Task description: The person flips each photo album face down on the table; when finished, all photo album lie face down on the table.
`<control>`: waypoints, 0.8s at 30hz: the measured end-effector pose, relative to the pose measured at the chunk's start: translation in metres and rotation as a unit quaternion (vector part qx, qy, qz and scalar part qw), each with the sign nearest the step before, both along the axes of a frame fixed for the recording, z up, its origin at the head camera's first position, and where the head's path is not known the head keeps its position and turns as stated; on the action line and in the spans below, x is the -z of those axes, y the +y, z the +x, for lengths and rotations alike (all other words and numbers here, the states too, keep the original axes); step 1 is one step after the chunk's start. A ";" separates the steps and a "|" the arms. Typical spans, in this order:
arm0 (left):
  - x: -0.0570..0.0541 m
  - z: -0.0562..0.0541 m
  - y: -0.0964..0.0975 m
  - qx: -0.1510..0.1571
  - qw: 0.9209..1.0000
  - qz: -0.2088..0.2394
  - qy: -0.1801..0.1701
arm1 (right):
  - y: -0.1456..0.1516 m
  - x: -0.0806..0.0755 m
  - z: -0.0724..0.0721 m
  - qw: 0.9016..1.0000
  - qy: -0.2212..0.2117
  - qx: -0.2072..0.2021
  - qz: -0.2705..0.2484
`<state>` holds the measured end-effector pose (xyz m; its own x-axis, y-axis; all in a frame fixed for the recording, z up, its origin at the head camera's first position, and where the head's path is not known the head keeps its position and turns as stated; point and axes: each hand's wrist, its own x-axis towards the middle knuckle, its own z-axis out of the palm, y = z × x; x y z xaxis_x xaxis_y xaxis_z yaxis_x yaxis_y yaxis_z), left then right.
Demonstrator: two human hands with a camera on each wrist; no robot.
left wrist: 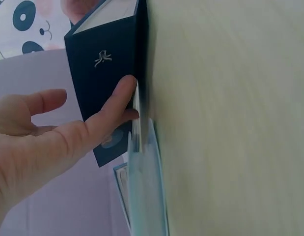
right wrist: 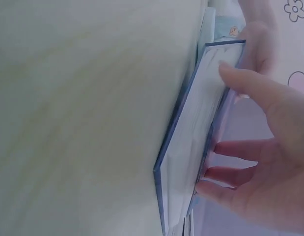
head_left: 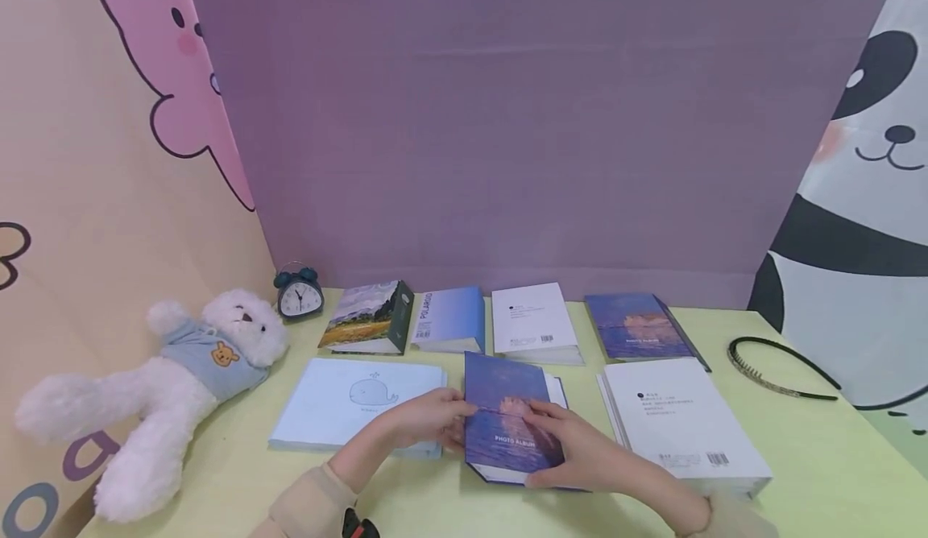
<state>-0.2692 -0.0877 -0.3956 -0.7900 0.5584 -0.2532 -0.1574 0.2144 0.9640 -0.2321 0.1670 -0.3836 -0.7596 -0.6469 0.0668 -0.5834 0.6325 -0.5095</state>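
A photo album [head_left: 500, 451] with a blue-purple seascape cover lies between my two hands, low over the middle of the table. At its left side, my left hand [head_left: 429, 419] holds the dark blue spine [left wrist: 100, 64], one fingertip low against it in the left wrist view. My right hand [head_left: 580, 445] grips the album from the right. Its fingers lie over the cover, while the thumb [right wrist: 240, 78] presses the white page edges [right wrist: 191, 128] in the right wrist view. Just left of the album lies a pale blue whale-print album [head_left: 326, 401], partly behind my left hand.
Along the back stand a landscape-cover album [head_left: 362, 312], a blue album [head_left: 457, 316], a white one [head_left: 532, 312] and another seascape album [head_left: 623, 324]. A thick white album [head_left: 681, 425] and headband [head_left: 768, 385] lie right. A plush bear [head_left: 210, 361] and alarm clock [head_left: 300, 296] sit left.
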 end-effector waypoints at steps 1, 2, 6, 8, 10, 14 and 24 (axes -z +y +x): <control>-0.001 0.001 0.000 -0.002 1.000 0.007 0.000 | -0.001 -0.001 0.000 1.000 0.001 0.005 -0.001; -0.002 0.002 0.000 -0.002 1.000 0.012 0.000 | -0.002 -0.002 0.000 1.000 -0.001 0.009 -0.005; -0.006 0.005 0.000 0.007 0.999 0.035 -0.004 | -0.005 -0.003 0.000 0.999 -0.009 0.026 -0.019; -0.006 0.006 -0.001 0.012 0.999 0.046 -0.015 | -0.007 -0.003 -0.001 0.999 -0.004 0.031 -0.024; -0.006 0.006 -0.002 0.016 0.998 0.061 -0.027 | -0.008 -0.003 -0.001 0.999 0.007 0.034 -0.031; -0.008 0.009 -0.001 0.033 0.996 0.080 -0.036 | -0.013 -0.005 0.001 0.997 0.045 0.030 -0.047; -0.017 0.010 0.002 0.012 0.996 0.084 0.039 | -0.021 -0.021 0.001 0.994 0.041 0.041 -0.089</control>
